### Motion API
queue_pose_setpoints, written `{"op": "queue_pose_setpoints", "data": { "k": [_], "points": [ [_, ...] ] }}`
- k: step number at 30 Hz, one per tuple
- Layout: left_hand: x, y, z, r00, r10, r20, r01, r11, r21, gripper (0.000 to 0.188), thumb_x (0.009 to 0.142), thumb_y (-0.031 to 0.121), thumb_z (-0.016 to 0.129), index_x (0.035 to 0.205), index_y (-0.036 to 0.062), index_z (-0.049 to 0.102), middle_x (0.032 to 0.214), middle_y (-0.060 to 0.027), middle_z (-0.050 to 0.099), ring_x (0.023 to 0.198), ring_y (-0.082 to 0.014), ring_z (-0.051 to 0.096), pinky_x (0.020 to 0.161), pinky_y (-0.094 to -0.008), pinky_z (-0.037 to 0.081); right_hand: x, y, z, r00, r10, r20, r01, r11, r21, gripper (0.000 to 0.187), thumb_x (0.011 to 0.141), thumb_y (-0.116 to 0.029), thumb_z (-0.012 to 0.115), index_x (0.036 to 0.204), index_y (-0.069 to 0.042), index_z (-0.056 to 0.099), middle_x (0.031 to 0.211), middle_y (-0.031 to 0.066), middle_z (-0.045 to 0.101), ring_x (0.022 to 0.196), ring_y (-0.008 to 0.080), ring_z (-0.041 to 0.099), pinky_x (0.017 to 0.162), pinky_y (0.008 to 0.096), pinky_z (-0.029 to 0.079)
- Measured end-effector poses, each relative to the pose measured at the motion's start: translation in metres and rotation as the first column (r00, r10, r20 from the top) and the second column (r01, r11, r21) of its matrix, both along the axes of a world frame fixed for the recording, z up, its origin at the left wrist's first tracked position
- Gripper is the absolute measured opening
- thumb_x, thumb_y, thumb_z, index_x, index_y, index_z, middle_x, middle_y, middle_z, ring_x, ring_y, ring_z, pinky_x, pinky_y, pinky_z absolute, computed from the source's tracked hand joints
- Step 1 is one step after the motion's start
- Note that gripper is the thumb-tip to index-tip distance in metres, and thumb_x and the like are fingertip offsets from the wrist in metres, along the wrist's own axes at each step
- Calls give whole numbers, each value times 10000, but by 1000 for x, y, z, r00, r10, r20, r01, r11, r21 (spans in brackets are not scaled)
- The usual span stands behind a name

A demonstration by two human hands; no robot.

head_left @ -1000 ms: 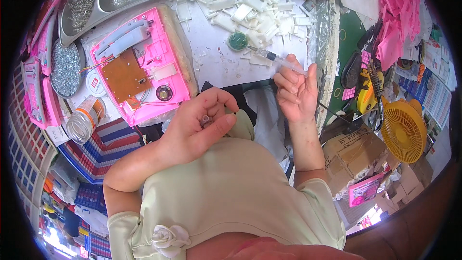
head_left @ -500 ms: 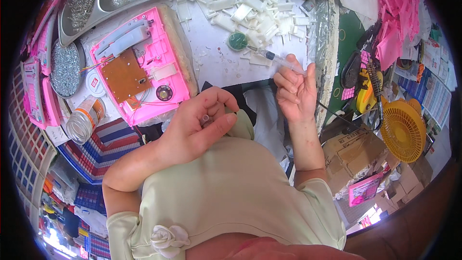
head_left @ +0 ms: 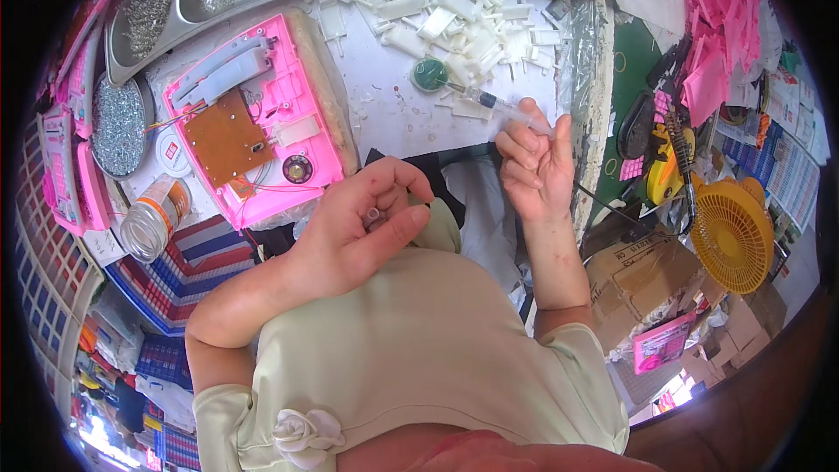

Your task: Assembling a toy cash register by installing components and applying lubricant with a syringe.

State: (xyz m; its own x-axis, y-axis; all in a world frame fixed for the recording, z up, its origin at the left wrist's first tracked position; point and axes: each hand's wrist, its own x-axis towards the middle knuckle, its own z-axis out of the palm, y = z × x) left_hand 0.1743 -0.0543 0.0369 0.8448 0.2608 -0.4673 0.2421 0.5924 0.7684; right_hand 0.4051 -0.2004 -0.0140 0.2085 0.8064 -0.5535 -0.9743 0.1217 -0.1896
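Observation:
My right hand (head_left: 535,157) is closed around a clear syringe (head_left: 502,108) with a dark plunger tip, held at a slant. The syringe's needle end points left and meets a small round green thing (head_left: 429,75) on the white work surface; whether it goes inside, I cannot tell. In front of my chest, my left hand (head_left: 371,218) is curled, with a small pale ring-shaped end (head_left: 373,215) showing between its fingers; the rest is hidden. Left of that hand lies an opened pink plastic housing (head_left: 301,109) with a brown circuit board (head_left: 229,137), thin wires and a round black speaker (head_left: 298,169).
Loose white plastic parts (head_left: 454,22) are heaped at the back. A metal tray (head_left: 188,13) and a dish of small metal pieces (head_left: 121,127) stand far left, near a tipped clear jar (head_left: 150,225). At right are a yellow fan (head_left: 732,236) and pink parts (head_left: 721,26).

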Motion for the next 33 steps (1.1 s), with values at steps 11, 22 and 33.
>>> {"op": "queue_pose_setpoints", "data": {
  "k": [11, 22, 33],
  "points": [
    [-1, 0, -1, 1000, 4, 4, -4, 1000, -17, 157, 988, 109, 613, 1103, 16, 561, 699, 65, 453, 633, -14, 399, 571, -211, 329, -1, 0, -1, 999, 5, 37, -6, 1000, 16, 552, 1072, -481, 370, 1348, -30, 524, 827, 32, 436, 702, 109, 399, 439, 165, 359],
    [-2, -1, -2, 1000, 0, -7, 0, 1000, -27, 153, 986, 99, 614, 1100, 16, 556, 690, 60, 456, 622, -15, 405, 566, -214, 332, -2, -1, 0, 996, 26, 91, -25, 1000, -16, 531, 1073, -490, 355, 1340, -69, 541, 814, 23, 462, 684, 95, 411, 431, 164, 342],
    [-2, 1, 2, 1000, -8, -8, 8, 1000, -11, 158, 989, 103, 610, 1107, 13, 555, 689, 57, 465, 627, -14, 414, 566, -214, 337, -5, -2, 5, 975, 34, 218, -28, 999, -31, 562, 1077, -514, 293, 1323, -64, 521, 797, 45, 479, 666, 116, 434, 430, 191, 355]
  ]
}}
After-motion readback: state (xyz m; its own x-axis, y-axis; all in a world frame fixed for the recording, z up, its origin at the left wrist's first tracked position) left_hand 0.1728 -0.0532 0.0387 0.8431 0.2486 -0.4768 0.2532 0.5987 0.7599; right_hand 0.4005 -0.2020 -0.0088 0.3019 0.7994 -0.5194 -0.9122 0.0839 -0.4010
